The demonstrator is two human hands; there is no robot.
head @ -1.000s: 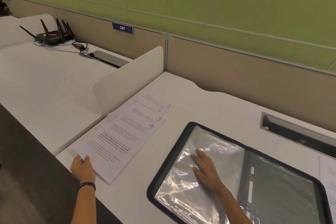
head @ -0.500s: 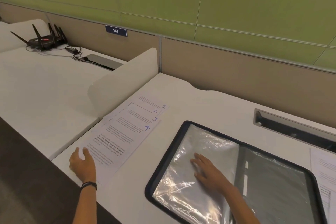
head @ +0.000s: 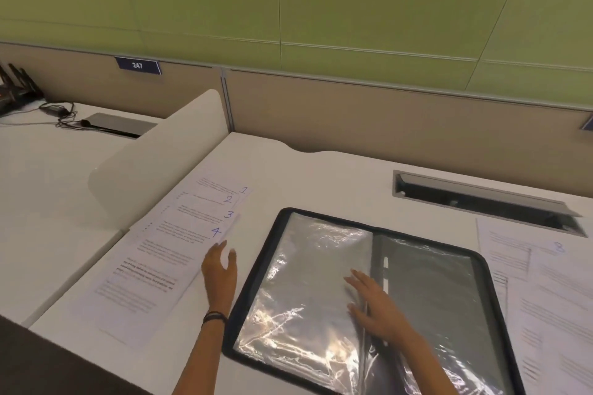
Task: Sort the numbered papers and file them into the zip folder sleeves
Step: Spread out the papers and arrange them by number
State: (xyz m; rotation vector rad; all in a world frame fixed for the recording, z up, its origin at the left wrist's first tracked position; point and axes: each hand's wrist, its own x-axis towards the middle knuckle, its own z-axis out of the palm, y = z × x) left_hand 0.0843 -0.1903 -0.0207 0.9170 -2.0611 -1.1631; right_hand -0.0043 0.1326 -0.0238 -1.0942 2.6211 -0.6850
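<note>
White desk (head: 321, 176), left grip (head: 219, 272) open beside numbered papers (head: 167, 253), right grip (head: 373, 305) flat on folder sleeve (head: 305, 266)

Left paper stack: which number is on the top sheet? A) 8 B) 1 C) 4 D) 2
C: sheet 4 lies uppermost, covering all but the far strips of sheet 3, sheet 2 and sheet 1.
</note>
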